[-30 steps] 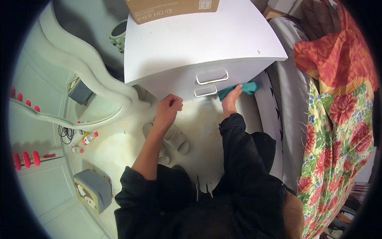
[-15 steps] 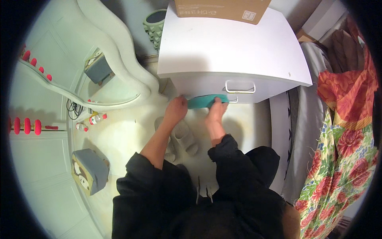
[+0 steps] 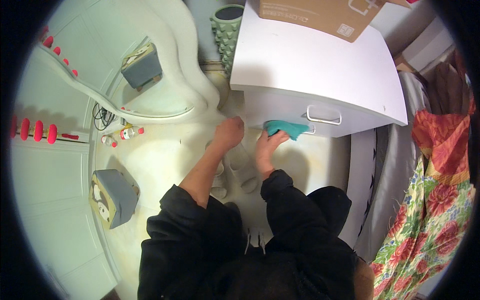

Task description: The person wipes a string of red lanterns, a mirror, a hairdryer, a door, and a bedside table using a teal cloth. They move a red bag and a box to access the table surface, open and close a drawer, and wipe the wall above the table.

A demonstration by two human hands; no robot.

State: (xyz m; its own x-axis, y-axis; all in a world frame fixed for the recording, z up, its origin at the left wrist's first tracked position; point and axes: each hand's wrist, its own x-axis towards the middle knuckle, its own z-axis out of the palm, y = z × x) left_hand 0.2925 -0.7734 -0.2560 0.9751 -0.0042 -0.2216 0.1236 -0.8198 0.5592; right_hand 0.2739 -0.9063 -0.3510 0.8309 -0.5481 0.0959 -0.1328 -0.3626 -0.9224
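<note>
A teal cloth is bunched in my right hand, whose fingers are closed around it. The cloth is right at the front of a white drawer cabinet, just left of its upper handle, and overlaps the lower handle. To the left, apart from the cloth, my left hand is curled into a loose fist. No object shows in it. Beneath the hands, a pair of light slippers lies on the floor, partly hidden by my left forearm.
A cardboard box sits on the cabinet, with a green studded pot beside it. At left are a white-framed mirror, a grey stool and small bottles. Floral fabric hangs at right.
My left hand has let go of its end of the cloth. The stretched cloth is now bunched in my right hand. The view has shifted, so the cabinet appears farther right.
</note>
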